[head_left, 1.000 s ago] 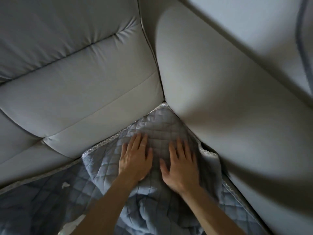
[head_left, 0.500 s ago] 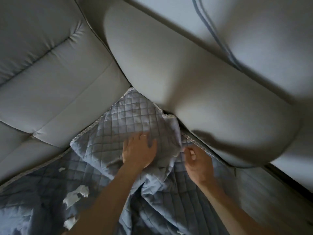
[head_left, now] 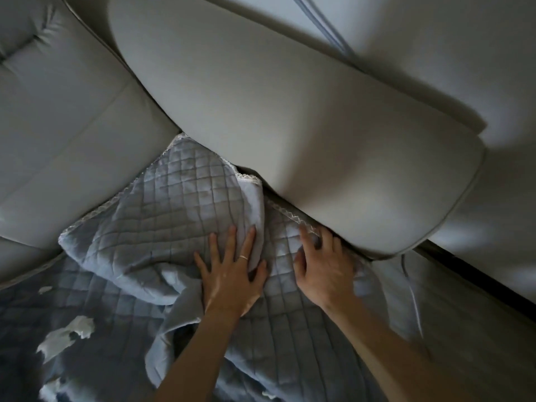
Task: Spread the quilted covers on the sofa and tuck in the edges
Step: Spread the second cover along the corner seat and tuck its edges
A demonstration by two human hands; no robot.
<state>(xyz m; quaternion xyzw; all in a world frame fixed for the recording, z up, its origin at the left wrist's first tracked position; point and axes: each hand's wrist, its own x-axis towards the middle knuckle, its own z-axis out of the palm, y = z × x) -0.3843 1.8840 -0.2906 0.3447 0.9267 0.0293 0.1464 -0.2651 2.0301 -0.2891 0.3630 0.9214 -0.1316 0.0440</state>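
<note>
One quilted cover (head_left: 174,210), pale blue w/ lace trim, is spread over the sofa seat, its corner pushed into the angle where the backrest (head_left: 66,123) meets the armrest (head_left: 290,111). It is bunched and folded over in the middle. The left hand (head_left: 230,274) is laid flat on the fold, fingers spread, nothing gripped; a ring is seen on one finger. The right hand (head_left: 323,271) is placed just beside it, fingers partly curled, tips pressed onto the cover's edge right at the armrest's underside; whether fabric is pinched can't be told. A 2nd, darker quilted cover (head_left: 87,300) lies lower left, partly under the first. Two hands, two covers counted.
</note>
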